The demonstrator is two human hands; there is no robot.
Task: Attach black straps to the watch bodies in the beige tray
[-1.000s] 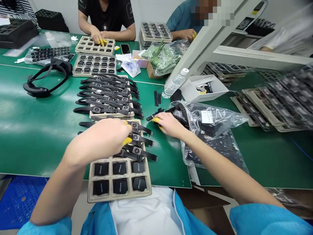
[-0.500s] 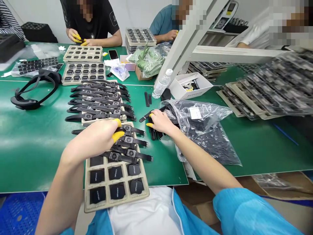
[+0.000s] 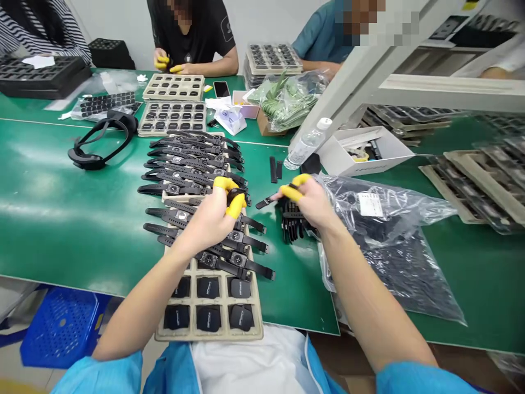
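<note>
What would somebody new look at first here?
Probably the bright yellow finger covers on the left hand and right hand, in the middle. Next, maybe, the rows of black-strapped watches across the trays left of center. A blue plastic thing full of holes might stand out too, low at the left.

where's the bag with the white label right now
In the head view, the bag lies right of centre on the green table, to the right of the right hand and nearer than the white box.
</note>
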